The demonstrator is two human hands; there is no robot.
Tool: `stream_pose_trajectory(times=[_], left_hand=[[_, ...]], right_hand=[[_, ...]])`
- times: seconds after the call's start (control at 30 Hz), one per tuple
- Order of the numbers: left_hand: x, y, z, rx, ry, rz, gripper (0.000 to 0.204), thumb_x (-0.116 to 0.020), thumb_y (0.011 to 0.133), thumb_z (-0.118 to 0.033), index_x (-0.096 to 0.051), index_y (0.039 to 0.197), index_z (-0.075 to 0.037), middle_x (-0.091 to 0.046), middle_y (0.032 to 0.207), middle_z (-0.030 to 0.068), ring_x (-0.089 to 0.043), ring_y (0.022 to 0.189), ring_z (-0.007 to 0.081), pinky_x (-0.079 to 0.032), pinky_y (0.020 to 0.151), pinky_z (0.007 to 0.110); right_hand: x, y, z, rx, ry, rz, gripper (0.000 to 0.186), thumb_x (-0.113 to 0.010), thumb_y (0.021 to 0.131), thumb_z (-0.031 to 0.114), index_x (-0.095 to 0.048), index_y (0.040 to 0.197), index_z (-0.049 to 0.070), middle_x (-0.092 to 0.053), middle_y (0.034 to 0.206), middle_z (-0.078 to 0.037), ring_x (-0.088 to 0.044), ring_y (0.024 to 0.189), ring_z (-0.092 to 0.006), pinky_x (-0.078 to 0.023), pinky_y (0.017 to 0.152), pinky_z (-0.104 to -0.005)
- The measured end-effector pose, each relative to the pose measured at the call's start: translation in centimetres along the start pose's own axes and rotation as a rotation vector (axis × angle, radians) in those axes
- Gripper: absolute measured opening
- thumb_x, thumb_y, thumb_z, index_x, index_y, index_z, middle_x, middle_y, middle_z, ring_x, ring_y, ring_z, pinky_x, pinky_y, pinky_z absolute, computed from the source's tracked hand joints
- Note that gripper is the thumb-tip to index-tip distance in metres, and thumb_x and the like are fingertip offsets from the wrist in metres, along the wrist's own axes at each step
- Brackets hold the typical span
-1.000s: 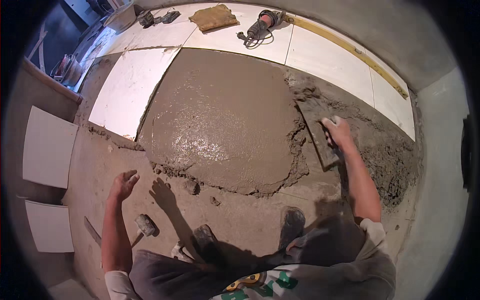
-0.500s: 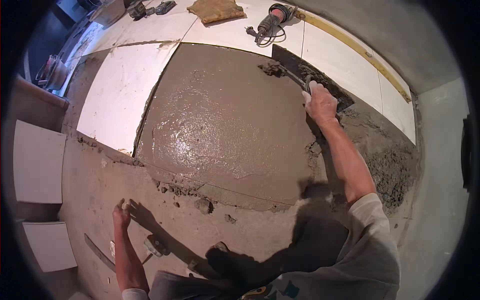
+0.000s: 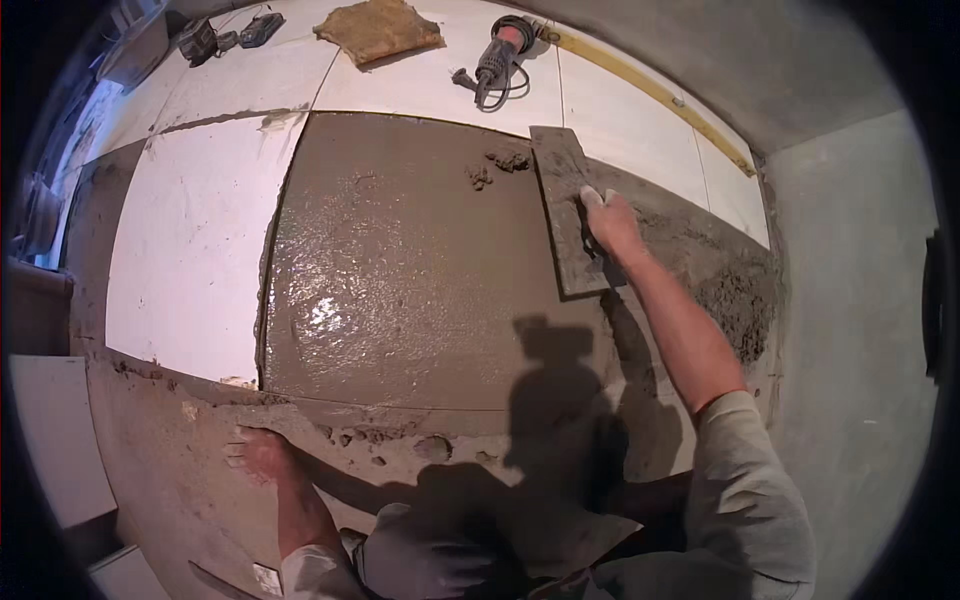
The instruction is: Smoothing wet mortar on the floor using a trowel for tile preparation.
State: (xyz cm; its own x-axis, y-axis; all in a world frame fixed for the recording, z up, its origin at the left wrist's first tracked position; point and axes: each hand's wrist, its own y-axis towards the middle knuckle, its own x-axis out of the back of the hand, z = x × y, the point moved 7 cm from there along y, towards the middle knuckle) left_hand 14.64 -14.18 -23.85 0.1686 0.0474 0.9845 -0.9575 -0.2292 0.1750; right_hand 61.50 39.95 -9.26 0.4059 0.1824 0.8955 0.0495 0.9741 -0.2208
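Trowel (image 3: 566,215) swung lengthwise along the right of the mortar bed (image 3: 420,260)

The right hand (image 3: 612,222) clasps its handle, blade nearly flat, likely so its face bears evenly. The left hand (image 3: 265,455), empty, seems propped on the floor (image 3: 150,420), perhaps for balance.

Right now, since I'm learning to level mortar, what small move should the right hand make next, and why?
Probably slide the trowel left over the loose lumps to press them flat: they stand proud of the smoother mortar bed, just left of the tool's far end, and the right hand has it gripped.
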Motion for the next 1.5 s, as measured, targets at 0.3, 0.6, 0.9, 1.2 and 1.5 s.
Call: stream_pose_trajectory(times=[0.3,0.6,0.9,1.2,1.5], left_hand=[[-0.6,-1.4,-1.5,0.033,-0.043,0.047,0.068,-0.027,0.093,-0.056,-0.03,0.141,-0.008,-0.027,0.146,0.0202,-0.035,0.128,0.041,-0.028,0.097,0.063],[-3.1,1.7,0.8,0.092,0.028,0.044,0.07,-0.025,0.092,-0.058,-0.028,0.142,-0.011,-0.024,0.148,0.0159,-0.028,0.135,0.0345,-0.026,0.099,0.063],[-0.7,0.4,-0.5,0.073,0.072,0.076,0.071,-0.025,0.092,-0.058,-0.024,0.144,-0.011,-0.019,0.151,0.0136,-0.023,0.137,0.0329,-0.024,0.1,0.063],[-1.2,1.1,0.0,0.125,0.1,0.074,0.069,-0.025,0.092,-0.057,-0.021,0.145,-0.014,-0.017,0.152,0.0128,-0.023,0.137,0.0313,-0.024,0.1,0.064],[-1.7,1.5,0.5,0.083,0.121,0.094,0.069,-0.024,0.092,-0.058,-0.022,0.145,-0.014,-0.02,0.15,0.0139,-0.022,0.137,0.0315,-0.025,0.101,0.063]], right_hand=[[-9.4,-4.9,7.1,-0.035,0.078,-0.076,0.054,-0.044,0.091,0.041,-0.052,0.11,-0.009,-0.059,0.1,-0.032,-0.057,0.097,-0.0474,-0.046,0.086,-0.0485],[-6.7,-5.6,7.7,-0.133,0.001,-0.018,0.049,-0.043,0.092,0.04,-0.05,0.113,-0.004,-0.057,0.11,-0.03,-0.054,0.106,-0.045,-0.043,0.09,-0.0495],[-6.3,-5.0,4.8,-0.139,-0.112,-0.084,0.052,-0.045,0.091,0.042,-0.051,0.11,-0.005,-0.059,0.107,-0.029,-0.055,0.103,-0.0448,-0.043,0.089,-0.0494],[-4.5,-4.7,4.5,-0.273,0.195,-0.153,0.056,-0.045,0.091,0.044,-0.053,0.107,-0.009,-0.06,0.103,-0.03,-0.063,0.086,-0.0391,-0.048,0.078,-0.0444],[-10.8,-5.3,12.5,-0.077,0.107,-0.028,0.054,-0.043,0.092,0.042,-0.051,0.113,-0.006,-0.057,0.111,-0.029,-0.054,0.108,-0.0419,-0.043,0.091,-0.0481]])
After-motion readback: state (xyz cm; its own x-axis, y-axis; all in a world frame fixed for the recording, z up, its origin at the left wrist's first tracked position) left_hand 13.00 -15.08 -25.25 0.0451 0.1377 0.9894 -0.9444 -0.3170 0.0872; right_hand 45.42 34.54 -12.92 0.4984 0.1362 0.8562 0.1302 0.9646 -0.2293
